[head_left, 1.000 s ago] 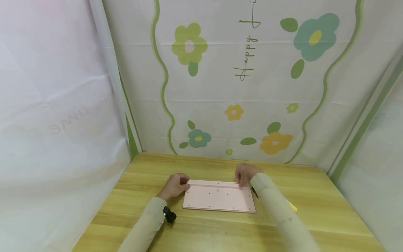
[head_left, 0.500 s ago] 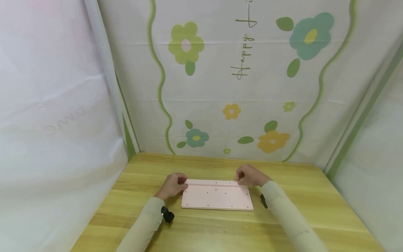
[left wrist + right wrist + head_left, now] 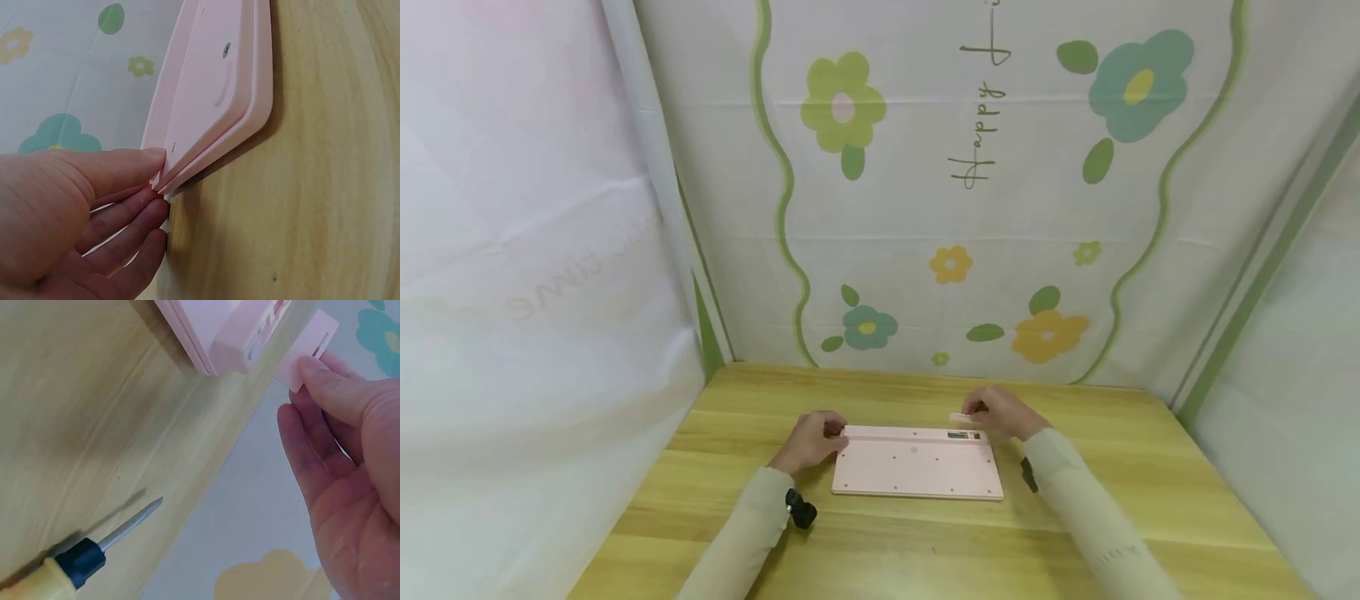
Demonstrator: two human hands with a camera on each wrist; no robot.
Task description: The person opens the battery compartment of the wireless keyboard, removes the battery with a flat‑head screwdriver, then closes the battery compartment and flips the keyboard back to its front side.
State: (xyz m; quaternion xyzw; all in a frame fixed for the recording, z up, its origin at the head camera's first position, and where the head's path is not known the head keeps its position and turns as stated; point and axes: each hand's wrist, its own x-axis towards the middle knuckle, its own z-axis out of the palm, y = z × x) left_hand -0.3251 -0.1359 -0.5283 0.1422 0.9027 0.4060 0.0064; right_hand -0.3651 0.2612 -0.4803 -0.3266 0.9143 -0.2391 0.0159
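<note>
A pink keyboard lies underside up on the table, small screws dotting its back. At its far-left corner, my left hand grips the edge; the left wrist view has the thumb on top and fingers curled at the rim. Past the far-right corner my right hand pinches a small pink battery cover between thumb and fingers, apart from the keyboard. An uncovered battery compartment shows in the raised strip, dark and greenish inside; its contents are too small to make out.
A screwdriver with a yellow handle and dark collar lies on the wooden table, seen in the right wrist view. White curtains with printed flowers stand behind the table and at both sides.
The battery cover has come off the keyboard and moved slightly away in my right hand, exposing the compartment. Earlier the right hand shifted right along the keyboard's edge. My left hand keeps its grip.
</note>
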